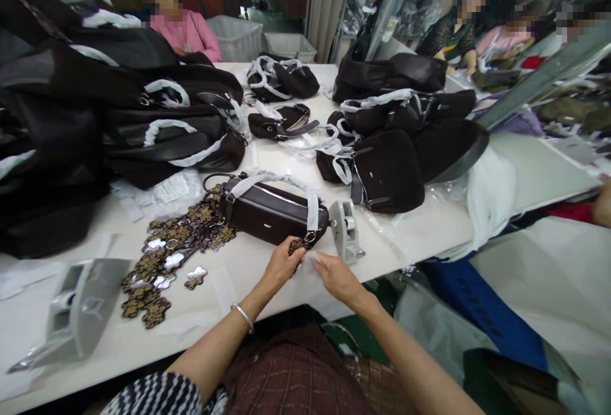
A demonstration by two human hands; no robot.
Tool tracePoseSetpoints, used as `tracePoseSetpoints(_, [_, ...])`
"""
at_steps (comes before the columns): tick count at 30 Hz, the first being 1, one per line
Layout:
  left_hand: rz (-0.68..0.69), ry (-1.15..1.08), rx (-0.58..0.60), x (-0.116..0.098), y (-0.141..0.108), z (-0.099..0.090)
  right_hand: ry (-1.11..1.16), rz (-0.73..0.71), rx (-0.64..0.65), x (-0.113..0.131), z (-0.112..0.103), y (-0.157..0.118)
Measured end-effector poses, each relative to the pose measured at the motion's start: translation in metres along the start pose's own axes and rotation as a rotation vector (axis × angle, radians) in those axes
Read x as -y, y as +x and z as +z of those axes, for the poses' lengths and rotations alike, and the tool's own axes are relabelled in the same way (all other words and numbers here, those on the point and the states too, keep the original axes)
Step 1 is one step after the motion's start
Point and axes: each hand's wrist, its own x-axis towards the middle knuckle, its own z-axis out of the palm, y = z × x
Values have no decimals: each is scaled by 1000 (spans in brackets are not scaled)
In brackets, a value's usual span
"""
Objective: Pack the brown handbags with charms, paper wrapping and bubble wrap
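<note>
A dark brown handbag (272, 210) lies on the table in front of me, its handle wrapped in white paper. My left hand (284, 258) is closed on a flower-shaped patterned tag (296, 247) at the bag's right front corner, by a metal ring. Just right of it, my right hand (335, 277) pinches a small piece of white paper (312, 260) close to the tag. Left of the bag spreads a pile of similar patterned tags (153, 262), some with shiny silver backs. One loose tag (195, 277) lies apart from the pile.
Grey tape dispensers stand at the right (347, 230) and at the front left (79, 307). Dark bags (172, 128) are heaped at the left, and more bags (389, 170) lie at the right. A person in pink (191, 33) sits across the table; others work at the far right.
</note>
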Motion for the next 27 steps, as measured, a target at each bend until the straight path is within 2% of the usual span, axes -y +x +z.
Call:
tracePoseSetpoints(3, [-127, -248, 68, -6, -6, -4, 55, 156, 110, -27, -2, -21])
tracePoseSetpoints(4, [-182, -328, 97, -10, -8, -5, 50, 231, 92, -37, -2, -27])
tracePoseSetpoints(6, [-274, -447, 171, -17, -14, -7, 87, 384, -36, -50, 2, -33])
tracePoseSetpoints(8, [-302, -521, 228, -25, -21, -6, 322, 473, -178, -52, 10, -31])
tracePoseSetpoints(10, [-289, -530, 231, -28, -27, -5, 727, 465, -226, -41, 20, -22])
tracePoseSetpoints(12, [-263, -457, 216, -27, -33, -2, 1084, 404, -208, -25, 30, -9])
tracePoseSetpoints(15, [-250, -328, 246, -19, -39, 1, 1313, 380, -189, -3, 40, 7])
tracePoseSetpoints(21, [-290, -69, 327, 1, -40, 0, 1478, 314, -294, 10, 52, 14])
tracePoseSetpoints(24, [-200, 114, 320, 7, -44, -5, 1502, 353, -382, 13, 56, 16])
tracePoseSetpoints(27, [-59, 391, 290, 12, -52, -19, 1476, 379, -454, 16, 56, 18])
